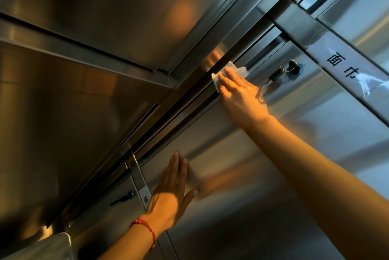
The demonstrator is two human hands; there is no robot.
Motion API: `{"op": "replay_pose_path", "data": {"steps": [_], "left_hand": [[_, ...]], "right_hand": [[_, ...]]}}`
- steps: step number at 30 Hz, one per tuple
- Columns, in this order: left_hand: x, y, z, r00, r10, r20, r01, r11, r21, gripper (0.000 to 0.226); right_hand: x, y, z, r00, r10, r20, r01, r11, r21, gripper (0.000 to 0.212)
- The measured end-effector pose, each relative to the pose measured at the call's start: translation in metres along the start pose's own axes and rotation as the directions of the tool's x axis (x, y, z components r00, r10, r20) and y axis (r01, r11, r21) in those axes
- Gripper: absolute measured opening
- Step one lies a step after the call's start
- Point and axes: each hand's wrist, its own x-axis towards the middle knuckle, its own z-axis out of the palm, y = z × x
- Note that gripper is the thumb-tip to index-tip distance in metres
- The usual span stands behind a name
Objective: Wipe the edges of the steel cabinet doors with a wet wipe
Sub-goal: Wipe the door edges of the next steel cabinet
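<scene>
A steel cabinet door (273, 175) fills the middle and right of the tilted head view. My right hand (237, 89) presses a white wet wipe (240, 70) with straight fingers against the door's upper edge, beside the dark gap of the sliding track. My left hand (172, 188), with a red string bracelet on its wrist, lies flat with straight fingers on the door's face lower down.
A key (275, 75) on a ring hangs from the blue-rimmed lock just right of my right hand. A taped label strip (345, 65) with characters runs between doors. Another lock with a key (124, 196) sits on the neighbouring door at lower left. Steel panels (84, 6) above.
</scene>
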Motion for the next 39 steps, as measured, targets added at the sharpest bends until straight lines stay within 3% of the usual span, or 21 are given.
{"op": "replay_pose_path", "data": {"steps": [5,8,11,13,16,18,21,23,30,34,37,39], "left_hand": [[-0.001,-0.002,0.005,0.999,-0.026,0.039,0.027,0.999,-0.017,0.08],[-0.001,0.001,0.0,0.998,-0.014,0.055,0.015,1.0,-0.011,0.085],[0.001,0.004,-0.001,1.0,0.024,-0.011,-0.025,0.999,-0.027,0.092],[0.001,0.004,-0.001,1.0,-0.008,0.018,0.008,1.0,0.004,0.089],[-0.002,-0.002,0.008,0.998,-0.042,0.039,0.044,0.998,-0.035,0.081],[-0.001,0.0,0.009,0.998,-0.055,0.031,0.056,0.997,-0.048,0.081],[0.0,0.0,0.009,0.994,-0.083,0.064,0.084,0.996,-0.008,0.082],[0.0,0.001,0.006,0.994,-0.08,0.068,0.082,0.997,-0.015,0.081],[-0.002,0.003,-0.001,0.993,-0.075,0.096,0.076,0.997,-0.006,0.078],[-0.001,0.005,-0.001,0.993,-0.07,0.092,0.072,0.997,-0.013,0.079],[-0.001,0.003,0.0,0.99,-0.083,0.113,0.083,0.997,0.005,0.08],[-0.001,0.003,0.0,0.993,-0.066,0.101,0.067,0.998,-0.003,0.079]], "right_hand": [[0.0,0.009,0.003,0.984,-0.017,0.177,0.016,1.0,0.007,0.043],[0.001,0.005,0.002,0.99,0.064,0.127,-0.073,0.995,0.071,0.043],[-0.002,-0.008,0.005,0.999,0.0,0.045,-0.006,0.991,0.132,0.037],[-0.003,-0.011,0.006,0.994,-0.031,0.107,0.017,0.992,0.128,0.036],[-0.002,-0.01,0.006,0.969,0.014,0.245,-0.039,0.995,0.094,0.053],[-0.002,-0.011,0.008,0.974,0.018,0.225,-0.028,0.999,0.045,0.062],[-0.003,-0.02,0.017,0.976,0.001,0.217,-0.013,0.998,0.053,0.045],[-0.004,-0.032,0.021,0.978,-0.017,0.206,0.001,0.997,0.08,0.049],[-0.008,-0.036,0.024,0.988,-0.069,-0.14,0.079,0.995,0.063,0.048],[-0.009,-0.047,0.031,0.991,-0.092,-0.102,0.096,0.995,0.038,0.017],[-0.011,-0.057,0.035,0.993,-0.118,-0.027,0.119,0.993,0.021,0.032],[-0.009,-0.054,0.036,0.992,-0.116,-0.057,0.119,0.992,0.048,0.043]]}}
